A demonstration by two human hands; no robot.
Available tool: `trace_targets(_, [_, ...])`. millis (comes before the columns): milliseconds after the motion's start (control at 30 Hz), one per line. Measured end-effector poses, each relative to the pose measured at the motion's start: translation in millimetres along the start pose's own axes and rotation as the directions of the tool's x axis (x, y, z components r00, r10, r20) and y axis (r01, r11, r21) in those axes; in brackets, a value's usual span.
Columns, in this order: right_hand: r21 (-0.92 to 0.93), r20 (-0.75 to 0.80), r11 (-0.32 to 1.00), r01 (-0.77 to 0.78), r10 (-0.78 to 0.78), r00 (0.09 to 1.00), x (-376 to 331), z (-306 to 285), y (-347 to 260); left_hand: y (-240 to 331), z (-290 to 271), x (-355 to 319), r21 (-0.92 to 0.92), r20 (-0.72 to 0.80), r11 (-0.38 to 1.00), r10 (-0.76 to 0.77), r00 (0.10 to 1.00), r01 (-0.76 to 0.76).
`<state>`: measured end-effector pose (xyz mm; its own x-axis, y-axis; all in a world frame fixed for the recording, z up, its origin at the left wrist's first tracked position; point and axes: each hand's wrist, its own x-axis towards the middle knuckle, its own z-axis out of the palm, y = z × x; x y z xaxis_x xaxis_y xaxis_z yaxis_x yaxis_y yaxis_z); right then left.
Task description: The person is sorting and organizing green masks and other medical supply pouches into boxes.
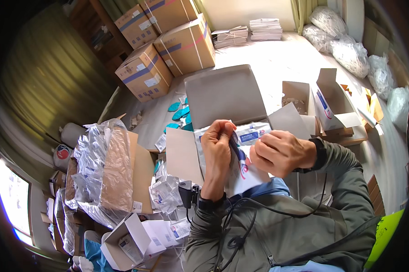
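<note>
In front of my chest, both hands are at a small white carton [246,180] with dark blue and pink printing. My left hand [216,152] pinches its left edge between thumb and fingers. My right hand [279,155] is closed at its upper right side, fingers curled; the fingertips are partly hidden. Just beyond and below the hands stands a large open box [225,97] with its flaps folded out. Silvery white packets [254,129] with blue printing lie inside it.
To the left, an open carton [142,174] holds many clear plastic packets [94,156]. Teal pieces [179,113] lie behind it. Smaller open boxes [333,102] stand at the right. Large taped cartons [186,45], paper stacks [265,29] and stuffed plastic bags [349,54] are farther back.
</note>
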<state>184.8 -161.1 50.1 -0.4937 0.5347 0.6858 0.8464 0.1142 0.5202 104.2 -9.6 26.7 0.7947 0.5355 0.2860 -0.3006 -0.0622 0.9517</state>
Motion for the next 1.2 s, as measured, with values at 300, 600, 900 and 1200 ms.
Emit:
trace_targets(300, [0.131, -0.105, 0.984, -0.122, 0.137, 0.985, -5, -70, -33, -37, -52, 41, 0.233, -0.537, 0.964, 0.237, 0.810, -0.127])
trace_targets(600, [-0.080, -0.222, 0.784, -0.615, 0.588, 0.778, 15, -56, -14, -3, -22, 6, 0.538, -0.465, 0.815, 0.501, 0.730, -0.216])
trace_targets(900, [0.347, 0.151, 0.711, -0.612, 0.602, 0.784, 0, 19, -29, -7, -4, -17, 0.539, -0.351, 0.780, 0.552, 0.757, -0.318])
trace_targets(1200, [0.373, 0.399, 0.536, -0.758, 0.645, 0.652, -5, 28, -20, -18, -2, -31, 0.514, -0.292, 0.773, 0.566, 0.771, -0.372])
